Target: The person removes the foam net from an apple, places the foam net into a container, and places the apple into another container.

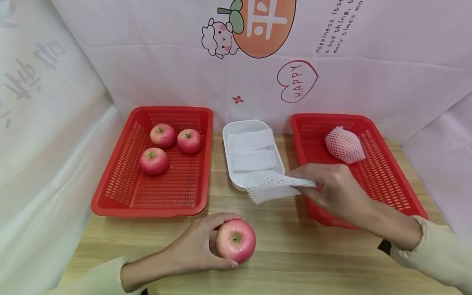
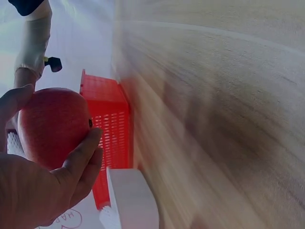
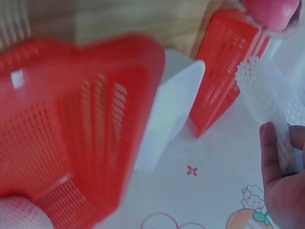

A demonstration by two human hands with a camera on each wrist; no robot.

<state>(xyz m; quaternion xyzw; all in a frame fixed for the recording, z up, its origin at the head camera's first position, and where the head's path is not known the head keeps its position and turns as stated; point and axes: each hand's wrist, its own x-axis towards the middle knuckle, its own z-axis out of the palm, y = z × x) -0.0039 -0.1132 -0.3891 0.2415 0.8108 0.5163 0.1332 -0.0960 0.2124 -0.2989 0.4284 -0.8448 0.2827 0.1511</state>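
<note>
My left hand [image 1: 197,246] grips a pink-red apple [image 1: 236,241] from its left side, low over the front of the table, stem facing up. In the left wrist view, fingers and thumb curl around that apple [image 2: 55,126]. A white foam net sleeve [image 1: 274,186] is pinched in my right hand [image 1: 335,192], which hovers between the white tray [image 1: 229,164] and the right red basket [image 1: 300,151]. The right wrist view shows the flattened foam net [image 3: 271,95] between thumb and fingers. More foam nets [image 1: 254,159] lie in the tray.
Three apples [image 1: 154,161] sit in the left red basket [image 1: 149,212]. An apple wrapped in foam net [image 1: 344,144] lies in the right basket. Behind everything hangs a printed white cloth [image 1: 177,73], and cloth also rises at both sides of the wooden table [image 1: 280,262].
</note>
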